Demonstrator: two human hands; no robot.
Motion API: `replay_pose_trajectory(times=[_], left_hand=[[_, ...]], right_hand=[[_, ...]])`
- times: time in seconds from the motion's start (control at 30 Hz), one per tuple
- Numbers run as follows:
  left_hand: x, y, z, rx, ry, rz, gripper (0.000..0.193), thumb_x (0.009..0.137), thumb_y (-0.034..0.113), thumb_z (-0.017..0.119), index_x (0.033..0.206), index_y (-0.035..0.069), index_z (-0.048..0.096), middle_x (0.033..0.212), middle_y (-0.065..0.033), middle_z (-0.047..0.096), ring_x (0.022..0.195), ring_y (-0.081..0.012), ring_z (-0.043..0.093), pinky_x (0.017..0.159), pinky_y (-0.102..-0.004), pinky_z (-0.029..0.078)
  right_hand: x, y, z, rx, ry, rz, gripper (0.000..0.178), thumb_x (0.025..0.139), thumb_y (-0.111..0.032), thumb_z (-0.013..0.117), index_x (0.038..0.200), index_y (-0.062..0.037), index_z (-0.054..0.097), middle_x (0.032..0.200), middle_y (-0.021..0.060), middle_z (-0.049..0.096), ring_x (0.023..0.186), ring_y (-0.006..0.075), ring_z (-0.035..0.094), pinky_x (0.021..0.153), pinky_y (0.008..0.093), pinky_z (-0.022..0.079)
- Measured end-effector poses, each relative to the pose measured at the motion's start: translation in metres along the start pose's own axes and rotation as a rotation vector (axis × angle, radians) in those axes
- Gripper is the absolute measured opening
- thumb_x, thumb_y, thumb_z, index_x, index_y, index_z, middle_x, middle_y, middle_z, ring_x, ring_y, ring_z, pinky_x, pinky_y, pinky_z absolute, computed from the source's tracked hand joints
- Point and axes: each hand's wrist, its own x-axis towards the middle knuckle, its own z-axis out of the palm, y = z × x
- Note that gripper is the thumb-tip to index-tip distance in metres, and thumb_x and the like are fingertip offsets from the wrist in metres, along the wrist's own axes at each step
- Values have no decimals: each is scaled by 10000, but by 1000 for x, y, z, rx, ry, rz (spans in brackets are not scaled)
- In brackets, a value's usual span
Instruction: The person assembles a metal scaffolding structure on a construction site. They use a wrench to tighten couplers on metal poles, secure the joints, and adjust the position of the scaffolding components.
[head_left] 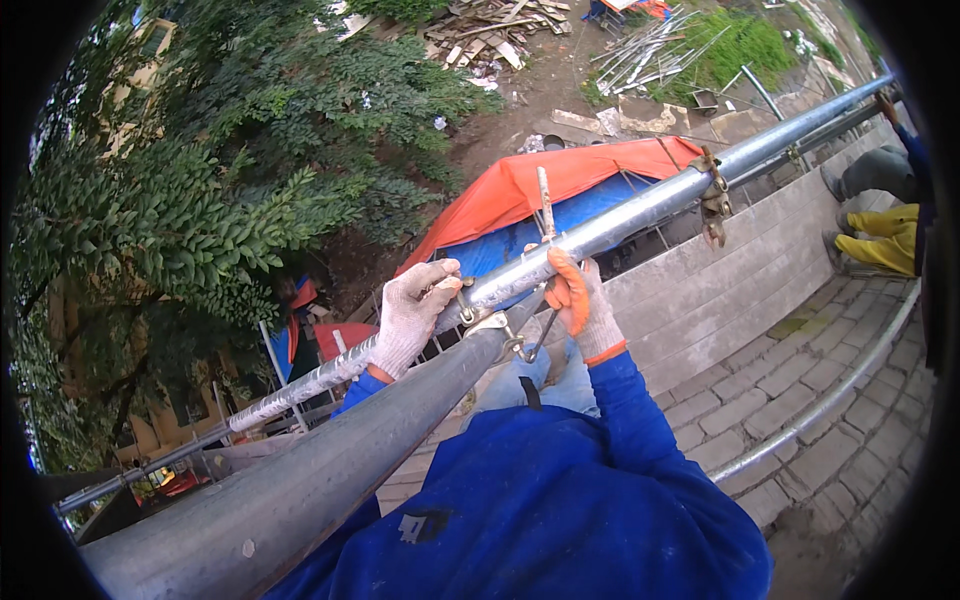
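A metal scaffold coupler [490, 322] sits where a thick grey pole [330, 465] meets a long silver scaffold tube [640, 203]. My left hand [412, 312], in a whitish knit glove, has its fingertips closed against the coupler's left side, at its bolt. On the other side of the joint, my right hand [588, 303] wears a glove with orange-coated fingers, curled by the tube. A thin dark metal rod [542, 340], perhaps a wrench handle, runs from the coupler's lower part up to this hand; its upper end is hidden.
A rusty coupler [714, 195] hangs on the tube farther right. Beyond the railing lie an orange tarp [530, 190], leafy branches [230, 150] and scrap wood [495, 30]. Brick paving [800, 375] and a curved pipe [830, 415] are at right, near another person in yellow trousers [885, 240].
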Motion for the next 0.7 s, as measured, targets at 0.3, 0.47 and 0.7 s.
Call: replay_pose_trajectory(times=[0.3, 0.47, 0.7], left_hand=[[26, 37, -26, 28, -322, -185, 224, 926, 96, 733, 1116, -23, 727, 996, -79, 755, 845, -96, 653, 750, -261, 519], [31, -1, -21, -311, -366, -213, 261, 910, 129, 753, 1126, -19, 745, 1134, -113, 737, 981, -120, 655, 852, -273, 510], [41, 31, -17, 599, -422, 85, 222, 920, 192, 738, 1077, 37, 716, 1075, -42, 674, 957, -141, 612, 844, -303, 490]], right_hand=[[-2, 4, 4, 79, 64, 1, 292, 948, -188, 740, 1198, -124, 603, 578, -109, 384, 422, 16, 236, 431, 237, 199], [4, 16, -18, 136, 42, -1, 296, 953, -191, 735, 1221, -133, 623, 584, -110, 402, 417, 18, 226, 436, 241, 192], [0, 15, -15, 124, 19, 26, 247, 955, -174, 726, 1177, -174, 620, 596, -114, 396, 433, 18, 234, 459, 232, 215]])
